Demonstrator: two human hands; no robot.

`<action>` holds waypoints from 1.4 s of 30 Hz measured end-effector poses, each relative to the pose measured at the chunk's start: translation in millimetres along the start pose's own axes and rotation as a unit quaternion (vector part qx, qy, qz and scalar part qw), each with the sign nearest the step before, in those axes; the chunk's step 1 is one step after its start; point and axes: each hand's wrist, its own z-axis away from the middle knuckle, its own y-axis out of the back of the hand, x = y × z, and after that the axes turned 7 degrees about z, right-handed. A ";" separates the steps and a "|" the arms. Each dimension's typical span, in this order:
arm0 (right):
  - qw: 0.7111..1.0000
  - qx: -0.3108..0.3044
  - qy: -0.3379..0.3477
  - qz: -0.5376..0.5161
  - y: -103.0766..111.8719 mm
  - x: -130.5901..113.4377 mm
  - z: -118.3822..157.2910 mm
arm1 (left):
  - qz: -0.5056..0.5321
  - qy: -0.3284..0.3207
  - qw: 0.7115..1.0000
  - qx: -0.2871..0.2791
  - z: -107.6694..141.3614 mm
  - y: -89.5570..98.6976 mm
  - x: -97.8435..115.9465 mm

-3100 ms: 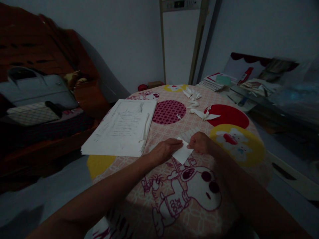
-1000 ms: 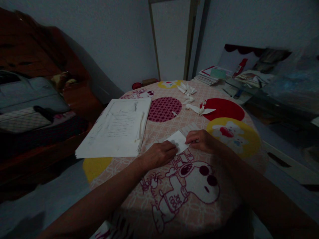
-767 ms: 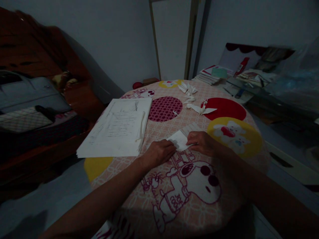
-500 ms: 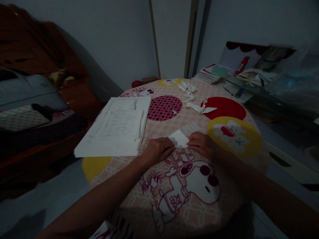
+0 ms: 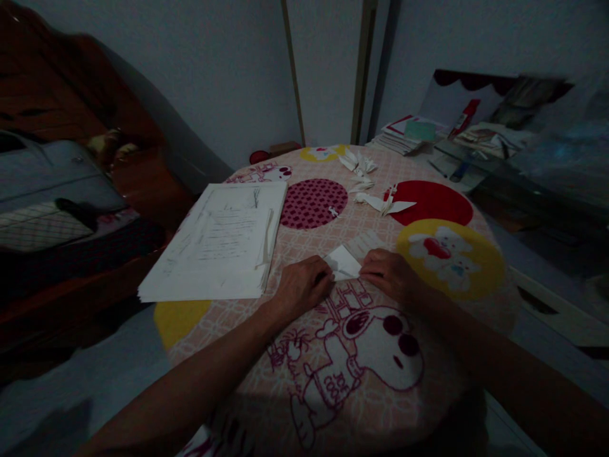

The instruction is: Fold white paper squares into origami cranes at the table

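A small folded sheet of white paper [image 5: 343, 261] lies on the patterned tablecloth [image 5: 309, 343], between my hands. My left hand [image 5: 307, 282] grips its left corner, with thumb and fingers pressed together. At the right corner, the fingers of my right hand [image 5: 387, 273] pinch the paper. The fingertips partly cover both corners. Beyond the sheet, several folded paper birds [image 5: 386, 204] rest on the cloth, one of them with its wings spread beside the red circle.
To the left lies a stack of written paper sheets [image 5: 223, 241]. A wooden bench [image 5: 137, 171] with a grey bag [image 5: 52, 171] stands farther left. At the back right are a pile of papers [image 5: 397, 136], a red bottle [image 5: 465, 116] and a glass shelf [image 5: 476, 162].
Both hands stay on the paper's corners; the left hand's fingers have shifted slightly. The whole view has moved a little.
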 end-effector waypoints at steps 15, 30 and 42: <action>0.989 -0.079 -0.124 -0.006 9.8 -7.6 -13.8 | 0.044 0.102 0.993 0.028 -10.6 -3.4 4.4; 0.992 -0.056 -0.109 0.017 6.8 -13.2 -9.5 | 0.058 0.089 0.994 0.021 -6.8 -0.8 2.6; 0.991 -0.057 -0.117 0.008 2.9 -14.8 -11.1 | 0.074 0.109 0.991 0.019 -4.3 -5.3 4.0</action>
